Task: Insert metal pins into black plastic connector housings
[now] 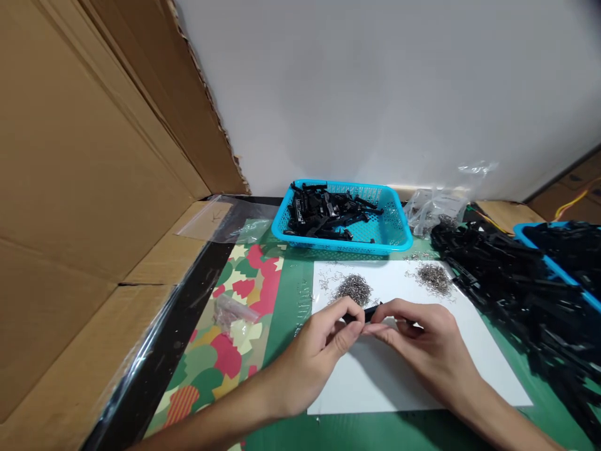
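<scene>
Above a white sheet (375,388), my left hand (323,351) and my right hand (427,344) meet fingertip to fingertip. Between them is a small black plastic part (372,312), with both hands closed on it; the fingers cover most of it. Just beyond my left fingers lies a pile of tiny metal pieces (354,290), perhaps small springs or clips. A second pile of the same small metal pieces (434,278) sits farther right on the sheet, past my right hand.
A blue basket (340,245) of black parts stands at the back. Loose black parts (511,282) heap up at right beside another blue basket (521,230). Clear plastic bags (436,207) lie behind; a small bag (235,313) rests left. Cardboard (70,188) walls the left side.
</scene>
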Tool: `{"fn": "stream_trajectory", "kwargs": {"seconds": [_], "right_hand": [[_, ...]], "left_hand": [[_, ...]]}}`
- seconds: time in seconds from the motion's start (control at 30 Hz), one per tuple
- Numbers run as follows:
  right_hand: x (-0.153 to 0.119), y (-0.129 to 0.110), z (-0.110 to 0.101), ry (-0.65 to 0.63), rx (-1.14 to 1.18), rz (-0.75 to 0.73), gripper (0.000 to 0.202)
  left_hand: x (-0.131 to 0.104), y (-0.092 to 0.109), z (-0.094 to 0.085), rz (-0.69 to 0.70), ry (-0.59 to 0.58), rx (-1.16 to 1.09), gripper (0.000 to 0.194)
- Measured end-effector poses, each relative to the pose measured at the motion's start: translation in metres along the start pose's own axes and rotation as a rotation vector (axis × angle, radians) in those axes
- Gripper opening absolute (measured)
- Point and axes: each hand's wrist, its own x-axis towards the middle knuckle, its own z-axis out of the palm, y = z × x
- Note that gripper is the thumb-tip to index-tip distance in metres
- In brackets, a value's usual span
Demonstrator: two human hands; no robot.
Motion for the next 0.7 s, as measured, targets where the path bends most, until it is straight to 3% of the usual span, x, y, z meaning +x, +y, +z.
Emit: {"fn": "stream_trajectory", "kwargs": {"seconds": [0.27, 0.7], "right_hand": [[-0.002, 0.008, -0.004, 0.001, -0.176, -0.144, 0.017], [0.005, 0.003, -0.011, 0.081, -0.2, -0.461, 0.018]], "left_hand": [[0.001, 0.001, -0.001, -0.055, -0.068, -0.049, 0.034], [-0.003, 0.01, -0.01, -0.018, -0.206, 0.019, 0.033]]}}
